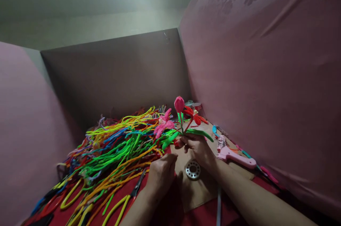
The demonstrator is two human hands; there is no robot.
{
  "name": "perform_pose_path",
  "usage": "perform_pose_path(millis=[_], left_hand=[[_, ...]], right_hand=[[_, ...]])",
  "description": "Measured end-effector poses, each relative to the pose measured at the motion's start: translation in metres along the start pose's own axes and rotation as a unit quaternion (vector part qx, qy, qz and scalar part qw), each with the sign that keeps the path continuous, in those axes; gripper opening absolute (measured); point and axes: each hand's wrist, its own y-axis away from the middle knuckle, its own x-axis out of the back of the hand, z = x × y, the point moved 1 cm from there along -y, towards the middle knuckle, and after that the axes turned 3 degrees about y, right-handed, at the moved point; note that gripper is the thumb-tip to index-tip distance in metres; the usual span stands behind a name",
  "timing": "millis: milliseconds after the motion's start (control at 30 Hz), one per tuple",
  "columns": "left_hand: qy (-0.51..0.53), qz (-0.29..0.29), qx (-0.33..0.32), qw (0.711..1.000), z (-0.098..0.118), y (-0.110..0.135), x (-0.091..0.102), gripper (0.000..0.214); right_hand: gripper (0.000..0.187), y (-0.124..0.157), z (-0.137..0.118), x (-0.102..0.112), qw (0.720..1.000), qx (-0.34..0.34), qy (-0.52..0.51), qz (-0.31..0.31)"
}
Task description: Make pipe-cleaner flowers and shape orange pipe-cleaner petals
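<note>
My right hand [197,146] is closed around the joined stems of a pipe-cleaner flower spray. A pink bud [179,104] tops the spray, between an open pink flower [163,124] on the left and a red flower [196,116] on the right. Long green leaves [201,133] spread out just above my fingers. My left hand [162,171] is curled shut lower and to the left, apart from the stems; whatever its fingertips pinch, if anything, is hidden. Below my right hand, a silver metal disc with holes [193,170] lies on a cardboard sheet [198,197].
Heaped pipe cleaners [117,148] in many colours fill the left side. Yellow-handled scissors [135,187] lie beside my left forearm. A pink glue gun [237,157] is at the right, and a clear stick [218,206] lies near the front. Pink fabric walls [261,87] enclose the red-covered surface.
</note>
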Motion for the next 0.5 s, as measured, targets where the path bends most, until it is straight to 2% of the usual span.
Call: perform_pose_path(millis=[300, 400, 500], left_hand=[[0.034, -0.021, 0.054, 0.998, -0.005, 0.003, -0.002, 0.021], [0.119, -0.008, 0.104, 0.987, -0.001, 0.002, -0.001, 0.02], [0.231, 0.005, 0.193, 0.954, 0.01, -0.008, 0.008, 0.022]], right_hand=[[0.025, -0.002, 0.007, 0.001, 1.0, -0.025, -0.004, -0.004], [0.027, -0.001, 0.004, 0.0, 0.999, -0.036, 0.008, 0.008], [0.026, 0.0, -0.001, -0.001, 0.999, -0.039, 0.023, 0.021]])
